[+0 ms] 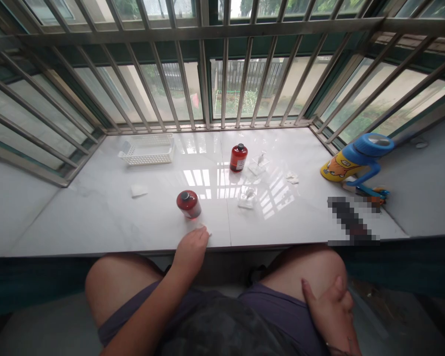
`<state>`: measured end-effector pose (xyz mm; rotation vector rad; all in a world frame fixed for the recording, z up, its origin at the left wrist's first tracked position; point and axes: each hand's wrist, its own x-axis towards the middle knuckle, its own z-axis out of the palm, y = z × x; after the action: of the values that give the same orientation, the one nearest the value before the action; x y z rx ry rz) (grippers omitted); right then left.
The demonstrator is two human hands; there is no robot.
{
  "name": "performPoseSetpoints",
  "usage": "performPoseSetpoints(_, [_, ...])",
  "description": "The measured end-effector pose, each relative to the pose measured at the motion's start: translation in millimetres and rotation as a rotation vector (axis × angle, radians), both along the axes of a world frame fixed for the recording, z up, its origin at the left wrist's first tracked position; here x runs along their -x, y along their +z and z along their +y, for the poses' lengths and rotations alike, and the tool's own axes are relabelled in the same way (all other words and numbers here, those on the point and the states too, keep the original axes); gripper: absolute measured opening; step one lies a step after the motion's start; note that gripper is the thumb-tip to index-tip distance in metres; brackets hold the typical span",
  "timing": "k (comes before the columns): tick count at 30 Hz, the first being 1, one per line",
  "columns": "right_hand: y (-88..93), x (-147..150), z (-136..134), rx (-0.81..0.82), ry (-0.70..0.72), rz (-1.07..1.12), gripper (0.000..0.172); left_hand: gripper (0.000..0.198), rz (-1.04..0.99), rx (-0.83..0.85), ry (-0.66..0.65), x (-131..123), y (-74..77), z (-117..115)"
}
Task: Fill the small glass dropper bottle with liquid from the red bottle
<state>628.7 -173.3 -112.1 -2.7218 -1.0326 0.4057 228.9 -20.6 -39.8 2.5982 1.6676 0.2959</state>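
Observation:
My left hand point(192, 248) is at the front edge of the white counter, its fingers pressed together on a small white tissue point(209, 231). Just beyond those fingers stands a red bottle point(189, 204) with a black cap, upright. A second red bottle point(239, 158) stands farther back, a pale label on its side. To its right lies a clear plastic packet point(258, 166) that seems to hold a pump head; another such packet point(247, 199) is nearer to me. My right hand point(330, 306) rests on my right thigh with thumb and fingers apart, holding nothing.
A white perforated basket point(147, 150) sits at the back left. Nearer lies a folded white tissue point(138, 191). Crumpled white bits point(292, 178) are right of the packets. A blue and yellow flask point(350, 159) leans at the right wall, near a blurred-out dark object point(350, 217). Metal bars point(225, 79) close the back.

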Motion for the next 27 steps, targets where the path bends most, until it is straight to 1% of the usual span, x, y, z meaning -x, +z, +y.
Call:
performPoseSetpoints(2, [0.6,0,0,0.003,0.002,0.006,0.134,0.024,0.021,-0.022,0.04,27,-0.8,-14])
performPoseSetpoints(5, [0.4,0,-1,0.008,-0.003,0.006,0.134,0.022,0.104,-0.042,0.196,80,1.4,-21])
performPoseSetpoints(7, [-0.3,0,-1,0.002,-0.002,-0.002,0.135,0.028,0.167,-0.024,0.329,121,5.6,-18])
performPoseSetpoints(10, [-0.8,-1,-1,0.001,0.001,-0.001,0.134,0.035,0.198,-0.009,0.467,179,14.7,-7])
performPoseSetpoints(12, [-0.4,0,-1,0.008,-0.012,0.009,0.132,0.037,0.225,-0.005,0.544,206,20.9,1])
performPoseSetpoints(14, [0.5,1,0,0.013,-0.017,0.013,0.13,0.036,0.255,-0.018,0.604,217,26.2,9])
performPoseSetpoints(15, [1.0,1,0,0.014,-0.016,0.012,0.13,0.034,0.251,-0.035,0.62,217,28.4,13])
performPoseSetpoints(17, [2.0,2,1,0.008,-0.012,0.01,0.129,0.035,0.162,-0.082,0.608,203,32.2,21])
performPoseSetpoints(18, [2.5,2,1,0.005,-0.015,0.009,0.129,0.038,0.073,-0.103,0.58,192,33.9,26])
performPoseSetpoints(20, [3.0,2,1,0.005,-0.021,0.01,0.129,0.047,-0.175,-0.109,0.494,162,37.1,35])
performPoseSetpoints(21, [2.9,2,1,0.007,-0.022,0.01,0.129,0.056,-0.313,-0.073,0.452,145,38.6,41])
performPoseSetpoints(22, [2.7,2,1,0.01,-0.024,0.01,0.13,0.071,-0.456,-0.017,0.422,128,40.2,46])
performPoseSetpoints(24, [1.4,2,0,0.018,-0.027,0.009,0.131,0.093,-0.703,0.113,0.403,96,43.3,58])
performPoseSetpoints(25, [0.3,1,0,0.021,-0.028,0.007,0.131,0.099,-0.771,0.163,0.405,82,45.0,64])
performPoseSetpoints(27, [-2.7,0,0,0.019,-0.026,-0.004,0.129,0.105,-0.817,0.208,0.409,59,49.0,76])
